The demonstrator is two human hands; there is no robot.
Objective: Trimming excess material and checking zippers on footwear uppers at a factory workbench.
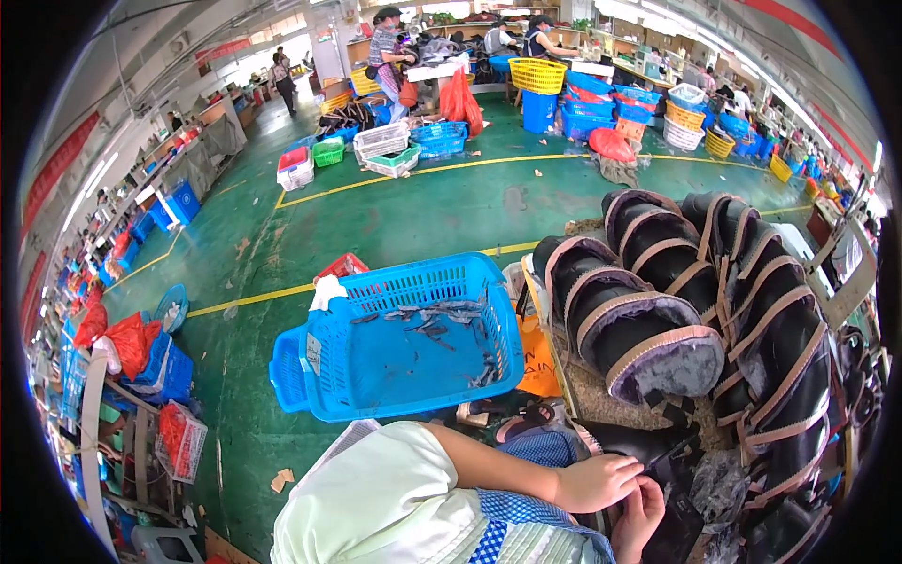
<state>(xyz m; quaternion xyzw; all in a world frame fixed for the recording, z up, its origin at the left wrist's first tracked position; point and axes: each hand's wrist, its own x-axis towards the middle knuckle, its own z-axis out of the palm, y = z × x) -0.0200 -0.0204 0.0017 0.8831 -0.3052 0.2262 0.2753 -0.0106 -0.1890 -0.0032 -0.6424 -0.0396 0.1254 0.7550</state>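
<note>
My left hand reaches across from the left, fingers bent and pinched together. Just below it, my right hand is closed too, its fingertips almost meeting the left ones. Between and beneath them lies a black leather shoe upper, a pinkish strip along one edge; the hands grip it, partly covering it. The exact pinch point is too small to make out. To the right, rows of nested black uppers with pinkish edging and grey fluffy lining are stacked on a worn board.
A blue plastic basket with dark scraps inside stands ahead of my lap. Crumpled clear plastic lies beside my hands. An orange bag hangs by the board. Farther off are stacked crates, a yellow basket and people at workbenches.
</note>
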